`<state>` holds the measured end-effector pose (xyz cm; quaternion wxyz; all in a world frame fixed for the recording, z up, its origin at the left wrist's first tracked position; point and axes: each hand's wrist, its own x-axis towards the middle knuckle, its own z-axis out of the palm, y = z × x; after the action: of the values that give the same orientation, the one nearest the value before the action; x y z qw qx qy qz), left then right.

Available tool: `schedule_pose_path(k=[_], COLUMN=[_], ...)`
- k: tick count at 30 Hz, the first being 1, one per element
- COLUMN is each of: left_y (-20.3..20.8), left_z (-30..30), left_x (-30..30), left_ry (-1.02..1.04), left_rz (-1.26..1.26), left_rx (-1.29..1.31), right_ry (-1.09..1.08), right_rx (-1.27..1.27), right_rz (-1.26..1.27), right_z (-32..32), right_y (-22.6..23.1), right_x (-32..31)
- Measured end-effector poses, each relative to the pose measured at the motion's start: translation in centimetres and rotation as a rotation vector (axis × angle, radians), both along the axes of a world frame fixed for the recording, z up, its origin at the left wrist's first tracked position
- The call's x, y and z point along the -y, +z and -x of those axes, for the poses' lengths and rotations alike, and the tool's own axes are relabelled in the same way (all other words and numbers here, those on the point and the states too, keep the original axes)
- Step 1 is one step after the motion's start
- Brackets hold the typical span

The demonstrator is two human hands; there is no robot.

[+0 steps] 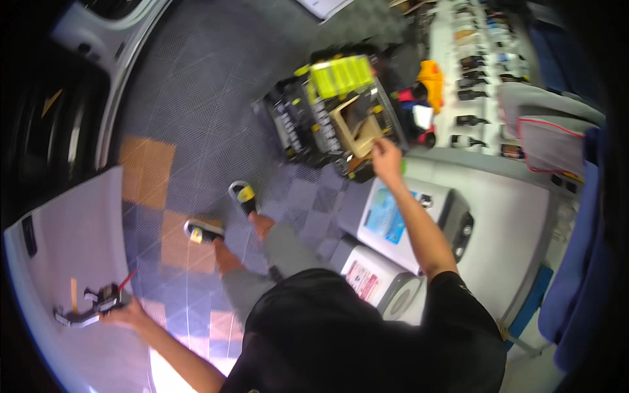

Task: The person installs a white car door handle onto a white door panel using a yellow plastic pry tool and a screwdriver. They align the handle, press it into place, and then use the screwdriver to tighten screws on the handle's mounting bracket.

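Note:
On the left, away from my body, my left hand [128, 314] is closed around a black-and-grey tool [103, 300] of a kind I cannot make out. A thin red piece and a tan strip stick up from it. My right arm stretches forward to a beige open bin [365, 141] in an open black toolbox [322, 128]. At the bin's near right corner, the fingers of my right hand [386, 157] are bent and pinched on its rim. A bright yellow-green lidded case [341, 75] lies behind the bin.
Two white-and-grey boxy machines [400, 213] stand beside my right arm on a white surface [504, 229]. Rows of bottles [472, 82] line a rack at the far right, near an orange object [430, 84]. A grey panel [78, 242] rises at left above the tiled floor [190, 111].

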<state>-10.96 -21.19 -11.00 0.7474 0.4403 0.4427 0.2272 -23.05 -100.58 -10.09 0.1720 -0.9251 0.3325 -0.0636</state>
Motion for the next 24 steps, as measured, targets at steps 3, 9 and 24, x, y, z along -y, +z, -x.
schedule_pose_path(k=[3,9,24], left_y=[-0.6,1.1,3.1], left_z=[0.0,0.1,2.2], left_x=[0.0,2.3,5.4], left_ry=[0.114,0.023,0.033], left_rz=[-0.081,-0.016,0.095], left_rx=[-0.016,0.062,0.141], right_ry=[0.084,0.224,0.469], right_rx=[0.013,-0.250,-0.029], right_rz=[0.119,0.122,-0.123], right_z=[0.9,6.5,-3.0], right_y=[-1.7,-2.9,-5.1], right_x=[-0.2,-4.5,-20.5])
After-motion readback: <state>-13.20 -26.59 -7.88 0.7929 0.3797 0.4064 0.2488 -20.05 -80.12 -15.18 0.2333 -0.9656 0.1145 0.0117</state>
